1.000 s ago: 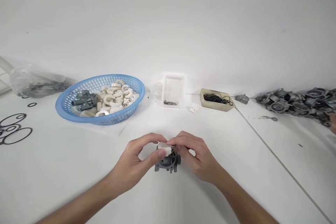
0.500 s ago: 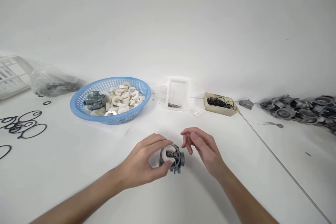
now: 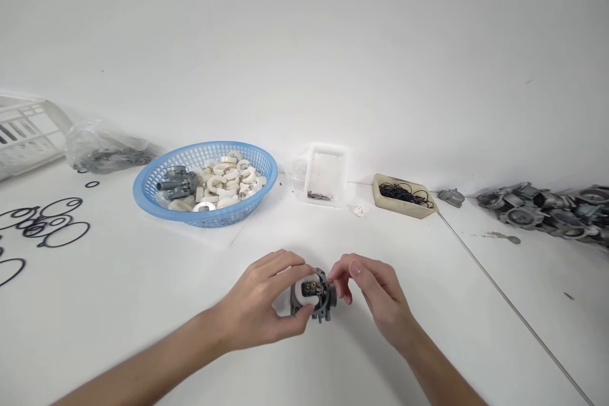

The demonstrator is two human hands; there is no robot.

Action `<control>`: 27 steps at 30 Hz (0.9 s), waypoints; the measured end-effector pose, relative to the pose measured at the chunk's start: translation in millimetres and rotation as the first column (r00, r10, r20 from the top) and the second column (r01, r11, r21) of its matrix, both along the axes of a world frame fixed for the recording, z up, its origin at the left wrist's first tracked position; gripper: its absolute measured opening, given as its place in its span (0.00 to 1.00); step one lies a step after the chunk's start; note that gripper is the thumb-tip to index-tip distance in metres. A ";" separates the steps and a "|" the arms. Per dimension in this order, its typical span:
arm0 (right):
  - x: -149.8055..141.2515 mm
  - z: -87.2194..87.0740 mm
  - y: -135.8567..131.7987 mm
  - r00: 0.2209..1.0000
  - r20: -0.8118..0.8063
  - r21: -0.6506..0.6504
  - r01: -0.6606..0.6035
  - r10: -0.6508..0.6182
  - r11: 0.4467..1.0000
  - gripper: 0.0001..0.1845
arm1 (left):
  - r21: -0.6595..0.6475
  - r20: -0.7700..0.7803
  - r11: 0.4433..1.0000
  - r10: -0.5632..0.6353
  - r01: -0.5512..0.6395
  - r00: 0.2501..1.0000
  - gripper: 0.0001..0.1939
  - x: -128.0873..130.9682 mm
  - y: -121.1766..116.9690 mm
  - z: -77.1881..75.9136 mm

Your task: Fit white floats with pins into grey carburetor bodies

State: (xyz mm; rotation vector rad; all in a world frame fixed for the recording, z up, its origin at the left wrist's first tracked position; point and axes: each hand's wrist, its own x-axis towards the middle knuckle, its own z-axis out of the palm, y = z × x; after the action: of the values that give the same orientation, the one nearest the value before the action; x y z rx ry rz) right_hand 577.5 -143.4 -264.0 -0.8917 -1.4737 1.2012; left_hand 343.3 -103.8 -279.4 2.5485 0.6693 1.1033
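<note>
A grey metal carburetor (image 3: 326,311) stands on the white table in front of me, its open side facing up. A white C-shaped float (image 3: 301,292) sits in it around small brass parts. My left hand (image 3: 269,298) grips the carburetor from the left, thumb at the near side and fingers at the far side, over the float's edges. At the right rim is my right hand (image 3: 373,288), its fingers bent and the index fingertip at the metal edge. The right thumb is apart from the index fingertip, and I make out nothing held there.
A blue basket (image 3: 143,200) holds white floats and another carburetor (image 3: 178,183). Behind are a white tray (image 3: 327,162) with small pins and a beige tray (image 3: 404,208) of black rings. Metal bowls (image 3: 528,212) pile at right, beyond a thin rod (image 3: 509,304). Black rings (image 3: 64,235) lie left.
My right hand has come slightly closer to the carburetor's right rim, its fingers curling more. My left hand keeps its grip. The whole view has shifted a little.
</note>
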 end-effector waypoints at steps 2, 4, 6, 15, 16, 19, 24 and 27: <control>0.5 -0.4 0.1 1.000 0.000 0.000 -0.007 0.007 1.000 0.27 | 0.027 -0.022 1.000 0.006 -0.005 1.000 0.19 0.1 0.3 0.1; 1.1 -1.2 0.3 1.000 0.008 -0.004 -0.015 0.015 1.000 0.27 | 0.054 -0.030 0.999 0.007 -0.005 1.000 0.19 0.2 0.8 -0.1; 1.3 -1.5 0.6 1.000 0.020 -0.004 -0.024 0.024 1.000 0.27 | 0.073 -0.038 0.997 0.009 -0.006 0.999 0.18 0.3 1.1 -0.5; 4.1 -2.1 3.7 0.998 0.067 0.017 -0.020 0.019 1.000 0.28 | 0.088 -0.056 0.996 0.032 -0.027 0.998 0.19 -0.3 -0.3 -5.3; 7.1 -3.1 7.3 0.994 0.111 0.028 0.006 -0.009 1.000 0.29 | 0.092 -0.057 0.995 0.038 -0.033 0.998 0.19 -0.5 -0.4 -6.2; 19.5 -2.7 29.6 0.923 0.373 0.048 0.081 -0.093 0.996 0.31 | 0.097 -0.067 0.994 0.052 -0.046 0.996 0.20 -0.6 -0.7 -8.4; 29.8 16.4 108.4 0.681 0.732 -0.001 0.027 -0.017 1.000 0.17 | 0.113 -0.060 0.993 0.048 -0.041 0.997 0.19 -0.4 -0.2 -10.8; 22.1 28.1 163.4 0.447 0.889 0.060 0.105 -0.101 0.993 0.14 | 0.116 -0.063 0.993 0.046 -0.039 0.997 0.19 -0.4 1.0 -11.6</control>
State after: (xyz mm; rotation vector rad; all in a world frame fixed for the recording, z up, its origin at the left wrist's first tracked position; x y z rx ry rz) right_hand 599.5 20.0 -235.9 -1.7688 -2.1864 0.5811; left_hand 342.9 -102.8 -291.0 2.6894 0.6987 1.1063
